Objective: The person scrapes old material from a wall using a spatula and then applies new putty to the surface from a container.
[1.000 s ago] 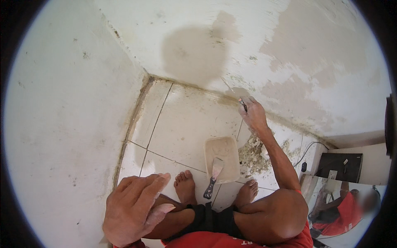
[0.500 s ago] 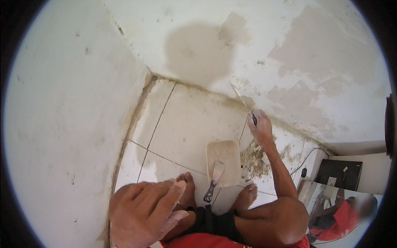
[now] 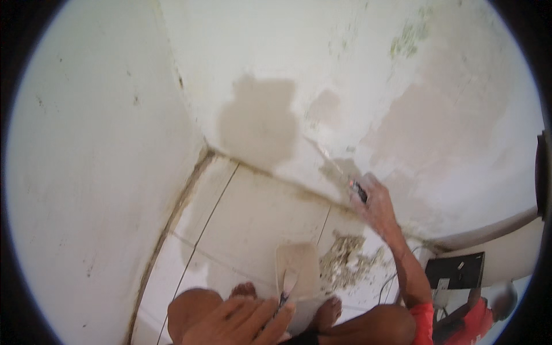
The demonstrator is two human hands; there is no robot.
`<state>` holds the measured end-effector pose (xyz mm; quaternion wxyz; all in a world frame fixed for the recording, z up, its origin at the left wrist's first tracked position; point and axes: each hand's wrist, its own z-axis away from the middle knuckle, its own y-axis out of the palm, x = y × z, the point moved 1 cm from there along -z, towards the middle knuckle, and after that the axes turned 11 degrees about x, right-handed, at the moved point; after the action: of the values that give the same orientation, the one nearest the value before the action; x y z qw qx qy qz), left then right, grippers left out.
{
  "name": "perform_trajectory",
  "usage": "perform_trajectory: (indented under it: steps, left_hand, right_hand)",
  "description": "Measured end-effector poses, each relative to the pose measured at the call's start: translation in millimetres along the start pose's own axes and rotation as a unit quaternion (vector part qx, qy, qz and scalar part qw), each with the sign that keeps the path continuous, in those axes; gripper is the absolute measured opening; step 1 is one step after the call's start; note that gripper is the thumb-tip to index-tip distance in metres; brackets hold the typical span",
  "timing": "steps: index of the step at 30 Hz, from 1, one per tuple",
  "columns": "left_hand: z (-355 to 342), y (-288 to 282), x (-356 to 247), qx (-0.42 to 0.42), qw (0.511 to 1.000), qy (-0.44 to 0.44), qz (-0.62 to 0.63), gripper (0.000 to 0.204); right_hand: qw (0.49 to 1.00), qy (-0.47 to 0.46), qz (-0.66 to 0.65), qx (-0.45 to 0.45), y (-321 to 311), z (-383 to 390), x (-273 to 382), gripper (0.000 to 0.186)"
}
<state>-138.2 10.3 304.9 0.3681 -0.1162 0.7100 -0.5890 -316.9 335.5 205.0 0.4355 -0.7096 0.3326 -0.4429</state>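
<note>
My right hand is closed round the dark handle of a putty knife. Its thin blade points up and left, close against the white wall just above the floor edge; whether it touches cannot be told. At the lower edge, my left hand has its fingers stretched out, with pale residue on them. Beyond it, a shallow cream tray stands on the floor between my feet. A second putty knife leans in the tray, its handle partly hidden behind my left hand.
Crumbled plaster debris lies on the floor tiles right of the tray. A black flat panel, a cable and a mirror are at the lower right. The left wall meets the other in a corner.
The view has tilted upward, so floor and tray sit lower. My right hand and putty knife have risen against the wall. My left hand appears lower, now overlapping the second knife's handle.
</note>
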Motion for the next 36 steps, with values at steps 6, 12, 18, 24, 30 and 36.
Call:
perform_trajectory:
  steps: [6,12,18,24,30,36]
  left_hand:
    - [6,-11,1,0.009,1.000,0.008,0.005,0.049]
    - [11,-5,7,0.019,0.999,-0.008,0.044,0.047]
    - [19,-11,7,0.012,0.998,-0.009,0.056,0.046]
    - [22,-15,2,-0.009,0.999,-0.025,0.045,0.046]
    - [23,-6,9,-0.025,0.999,-0.030,0.011,0.046]
    - [6,-39,-12,0.048,0.988,-0.143,0.038,0.045]
  right_hand:
    - [0.996,0.069,-0.045,-0.027,-75,-12,47,0.026]
    - [0.986,0.013,0.137,-0.100,-157,-34,63,0.025]
    - [0.991,0.040,0.050,-0.120,-217,-45,79,0.037]
    - [0.982,0.104,-0.116,-0.108,-250,-35,90,0.046]
    - [0.978,0.065,-0.121,-0.159,-305,-32,88,0.056]
    - [0.966,0.004,0.045,-0.256,-374,-44,89,0.063]
